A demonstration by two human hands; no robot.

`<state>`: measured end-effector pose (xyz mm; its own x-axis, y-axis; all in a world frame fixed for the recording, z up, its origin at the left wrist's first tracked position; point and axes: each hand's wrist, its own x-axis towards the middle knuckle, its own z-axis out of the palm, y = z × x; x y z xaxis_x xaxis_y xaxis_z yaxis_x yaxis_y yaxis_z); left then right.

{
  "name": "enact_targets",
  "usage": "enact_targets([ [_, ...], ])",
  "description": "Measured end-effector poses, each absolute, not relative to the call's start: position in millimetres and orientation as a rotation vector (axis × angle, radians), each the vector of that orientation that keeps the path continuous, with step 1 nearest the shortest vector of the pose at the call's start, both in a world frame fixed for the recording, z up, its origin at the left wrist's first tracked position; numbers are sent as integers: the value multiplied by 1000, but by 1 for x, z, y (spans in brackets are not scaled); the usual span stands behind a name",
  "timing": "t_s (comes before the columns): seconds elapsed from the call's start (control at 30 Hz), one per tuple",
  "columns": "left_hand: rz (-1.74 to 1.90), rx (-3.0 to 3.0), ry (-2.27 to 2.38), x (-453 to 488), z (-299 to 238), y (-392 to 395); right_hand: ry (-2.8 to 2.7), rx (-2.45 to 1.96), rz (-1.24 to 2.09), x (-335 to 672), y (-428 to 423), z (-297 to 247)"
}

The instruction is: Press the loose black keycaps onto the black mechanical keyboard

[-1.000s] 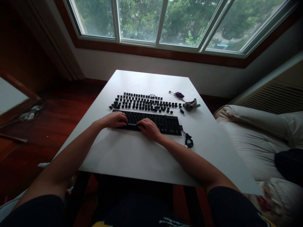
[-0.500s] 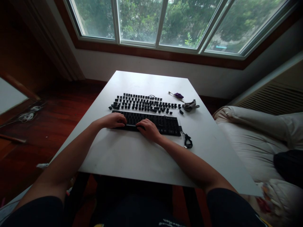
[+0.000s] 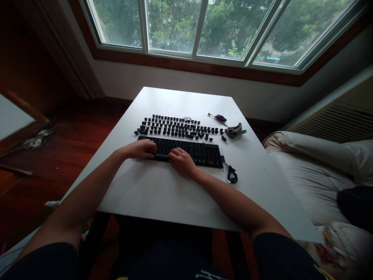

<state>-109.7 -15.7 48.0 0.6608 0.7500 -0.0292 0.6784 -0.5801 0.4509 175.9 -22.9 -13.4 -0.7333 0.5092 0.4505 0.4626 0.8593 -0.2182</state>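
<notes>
A black keyboard [image 3: 208, 154] lies across the middle of the white table [image 3: 163, 190], most of its key positions looking bare of caps. At its near edge, a long black space bar keycap [image 3: 161, 157] spans the gap between my two hands. My left hand [image 3: 143, 148] is closed with its fingertips at the bar's left end. Around the right end, the fingers of my right hand [image 3: 182, 159] are pinched together. Whether the bar is seated or slightly raised, I cannot tell. Loose black keycaps [image 3: 166, 126] lie in rows just beyond the keyboard.
A coiled black cable [image 3: 232, 175] rests off the keyboard's right end. Farther back on the right are a grey cloth-like bundle [image 3: 235, 130] and a purple-headed brush-like item [image 3: 220, 118]. A pale couch [image 3: 309, 167] stands along the table's right side.
The fingers of my right hand have drawn in on the bar's right end. The bar looks slightly lower at the keyboard's near edge. My left hand has barely moved.
</notes>
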Motion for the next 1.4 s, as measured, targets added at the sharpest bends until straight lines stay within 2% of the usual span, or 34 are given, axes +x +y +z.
enact_targets([
  [0.37,465,2636,1369,-117,21,-13,-2548,-662,-91,171,-27,-24],
  [0.9,422,2539,1431,-122,-2,-2,-2578,-668,-112,170,-24,-29],
  [1.13,777,2485,1484,-124,-2,3,-2580,-677,-48,172,-24,-27],
  [1.4,1063,2263,1935,-141,-2,11,-2568,-637,-44,172,-27,-25],
])
